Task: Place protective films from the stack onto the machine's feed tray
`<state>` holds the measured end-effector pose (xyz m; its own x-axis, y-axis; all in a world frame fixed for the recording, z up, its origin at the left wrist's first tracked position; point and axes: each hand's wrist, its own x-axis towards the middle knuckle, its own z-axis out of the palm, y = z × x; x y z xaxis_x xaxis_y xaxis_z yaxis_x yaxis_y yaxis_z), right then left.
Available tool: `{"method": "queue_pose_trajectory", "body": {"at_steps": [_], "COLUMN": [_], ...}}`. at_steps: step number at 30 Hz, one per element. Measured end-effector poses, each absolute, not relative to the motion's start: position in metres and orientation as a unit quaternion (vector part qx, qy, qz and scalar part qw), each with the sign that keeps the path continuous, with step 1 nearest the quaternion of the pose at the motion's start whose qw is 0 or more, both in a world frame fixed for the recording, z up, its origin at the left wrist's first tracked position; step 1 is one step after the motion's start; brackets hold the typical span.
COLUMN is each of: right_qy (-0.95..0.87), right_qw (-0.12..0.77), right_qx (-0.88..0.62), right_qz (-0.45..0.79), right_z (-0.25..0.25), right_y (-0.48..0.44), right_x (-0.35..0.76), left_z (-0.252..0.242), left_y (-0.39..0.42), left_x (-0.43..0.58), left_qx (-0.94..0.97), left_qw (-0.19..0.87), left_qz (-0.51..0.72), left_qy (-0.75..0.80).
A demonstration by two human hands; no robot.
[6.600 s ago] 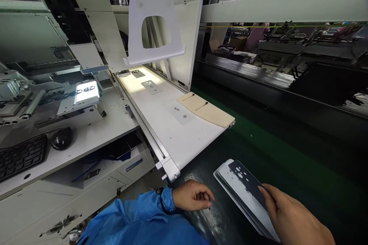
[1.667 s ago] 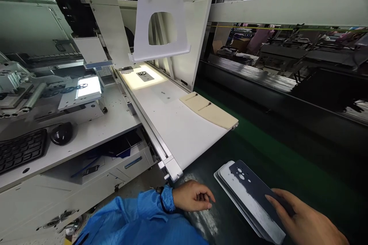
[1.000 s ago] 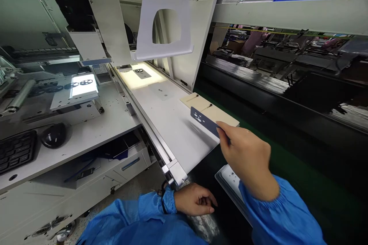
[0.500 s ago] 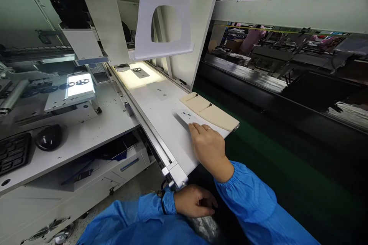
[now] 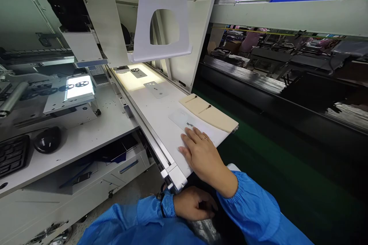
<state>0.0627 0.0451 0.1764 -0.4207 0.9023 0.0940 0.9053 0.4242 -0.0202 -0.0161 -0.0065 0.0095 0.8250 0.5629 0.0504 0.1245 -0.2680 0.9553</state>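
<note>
On the white belt (image 5: 149, 111), my right hand (image 5: 202, 155) lies palm down, fingers stretched out and apart. Its fingertips touch the near part of a thin, clear rectangular sheet (image 5: 179, 116) with small black print; the hand covers some of it. A similar sheet (image 5: 156, 91), with cut-outs at one end, lies farther up the belt. Beyond that, a grey one (image 5: 138, 72) with a dark round pattern sits in the lit area. Below the belt's end, my left hand (image 5: 194, 203) rests near my lap, its fingers loosely curled and nothing visible in them.
A beige board (image 5: 209, 113) with two dark knobs edges the belt's right side. A metal rail (image 5: 146, 138) runs along its left. Overhead hangs a white panel (image 5: 163, 51) with a large opening. A mouse (image 5: 48, 139) and keyboard (image 5: 13, 155) lie on the left bench.
The clear sheet, tilted up in my right hand before, now lies flat on the belt. My right hand has lowered and spread its fingers. My left hand has stayed put.
</note>
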Motion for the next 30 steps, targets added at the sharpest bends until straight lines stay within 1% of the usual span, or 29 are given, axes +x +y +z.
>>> {"method": "queue_pose_trajectory", "body": {"at_steps": [9,30], "right_qy": [-0.828,-0.798], "right_qw": [0.044,0.038], "right_qx": [-0.557,-0.596], "right_qz": [0.057,0.078], "right_z": [0.177,0.182], "right_y": [0.053,0.066], "right_x": [0.059,0.040], "left_z": [0.010,0.005], "left_y": [-0.006,-0.007], "left_x": [-0.016,-0.017], "left_qx": [0.781,0.772], "left_qw": [0.553,0.565], "left_qz": [0.184,0.200], "left_qy": [0.223,0.210]}}
